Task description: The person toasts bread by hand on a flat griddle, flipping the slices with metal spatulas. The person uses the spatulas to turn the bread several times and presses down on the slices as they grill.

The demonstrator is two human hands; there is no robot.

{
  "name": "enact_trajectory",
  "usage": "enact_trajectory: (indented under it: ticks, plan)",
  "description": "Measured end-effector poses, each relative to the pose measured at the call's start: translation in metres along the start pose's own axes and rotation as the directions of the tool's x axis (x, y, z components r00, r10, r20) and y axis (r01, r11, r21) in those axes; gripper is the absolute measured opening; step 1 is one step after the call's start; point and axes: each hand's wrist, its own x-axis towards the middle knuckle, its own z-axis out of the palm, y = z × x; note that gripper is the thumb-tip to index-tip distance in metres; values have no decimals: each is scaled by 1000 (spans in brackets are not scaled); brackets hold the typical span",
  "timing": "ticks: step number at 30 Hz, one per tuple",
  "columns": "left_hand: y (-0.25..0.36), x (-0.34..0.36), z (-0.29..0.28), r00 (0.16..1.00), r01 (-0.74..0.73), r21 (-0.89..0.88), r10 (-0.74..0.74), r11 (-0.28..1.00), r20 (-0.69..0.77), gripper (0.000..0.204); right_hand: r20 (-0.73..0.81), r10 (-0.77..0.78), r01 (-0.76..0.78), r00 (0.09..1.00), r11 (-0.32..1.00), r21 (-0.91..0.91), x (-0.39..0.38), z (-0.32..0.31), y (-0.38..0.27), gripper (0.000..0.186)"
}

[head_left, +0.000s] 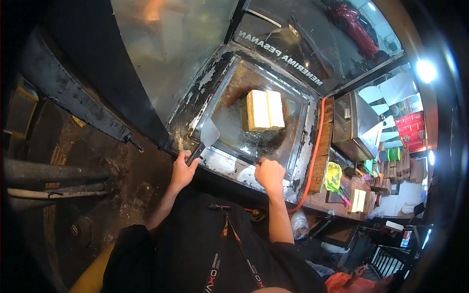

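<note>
Two thick slabs of pale bread point(258, 111) lie side by side on a square, dark, greasy griddle point(227, 105). My left hand point(183, 172) is closed round the black handle of a spatula point(210, 133). Its broad metal blade is raised over the griddle's near left corner, apart from the bread. At the near edge of the griddle, my right hand point(270, 174) is closed in a fist, nearer to me than the bread. A dark, thin shape lies by its knuckles, and I cannot make out what the fingers hold.
An orange hose point(316, 146) runs along the griddle's right side. Beyond it stand a metal box point(359, 127), a yellow-green package point(333, 175) and another pale bread block point(357, 200) on a side table. Glass panels point(288, 44) rise behind the griddle. A person in orange point(349, 282) is at lower right.
</note>
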Motion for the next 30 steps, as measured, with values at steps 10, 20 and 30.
enact_trajectory:
  ticks: [10, 20, 30]
  plan:
    - [-11, -10, 20, 976, 194, -171, -172, 966, 137, 21, -40, 75, -76, 996, 997, -3, -5, 13, 54, 24]
    - [13, 11, 127, 738, 644, -541, -253, 542, 626, 20, -159, 491, -306, 856, 731, 610, 5, 89, 121, 36]
    - [14, 52, 152, 788, 572, -521, -247, 633, 564, 23, 124, 470, -117, 874, -45, 992, 63, 95, 146, 34]
